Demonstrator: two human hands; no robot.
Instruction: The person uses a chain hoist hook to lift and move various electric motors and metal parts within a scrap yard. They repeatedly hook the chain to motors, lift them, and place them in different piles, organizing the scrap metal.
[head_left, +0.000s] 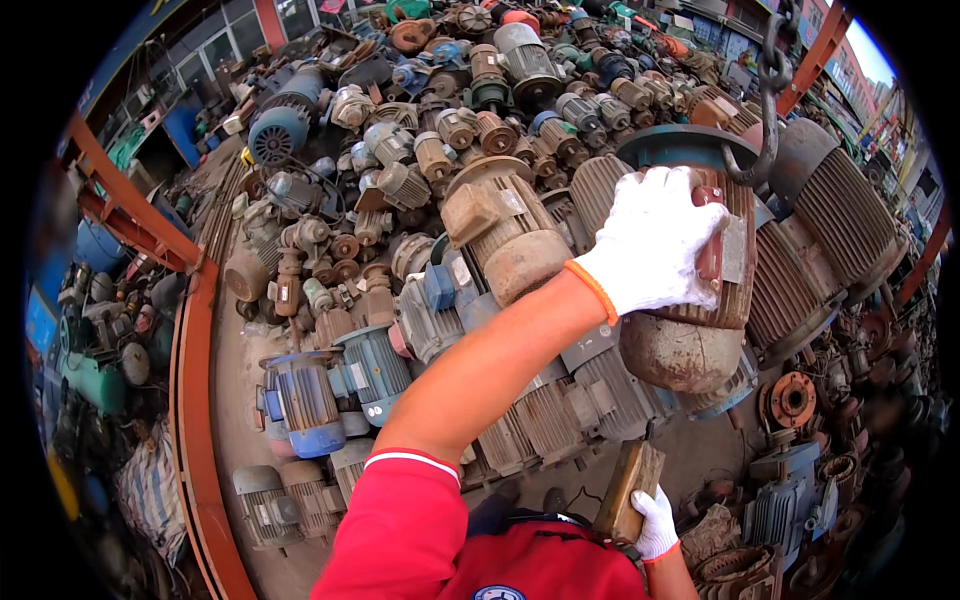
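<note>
My left hand (652, 240), in a white knit glove with an orange cuff, reaches across to a large rusty electric motor (679, 352). Its fingers lie curled over the red terminal box (709, 259) on the motor's side. A steel hook (763, 161) on a heavy chain (774, 67) meets the motor near its blue-green flange (686, 146); whether the motor hangs free cannot be told. Low in front of my body, my right hand (656, 523), gloved too, holds a worn brown box-shaped object (630, 491) with a cable-like stub on top.
Large finned motors (795, 270) stand close at the right. Rows of motors (307, 397) sit on the floor before me, with a big heap (435, 150) behind. An orange steel frame (196, 352) runs down the left. A flanged part (793, 400) and more motors lie at the lower right.
</note>
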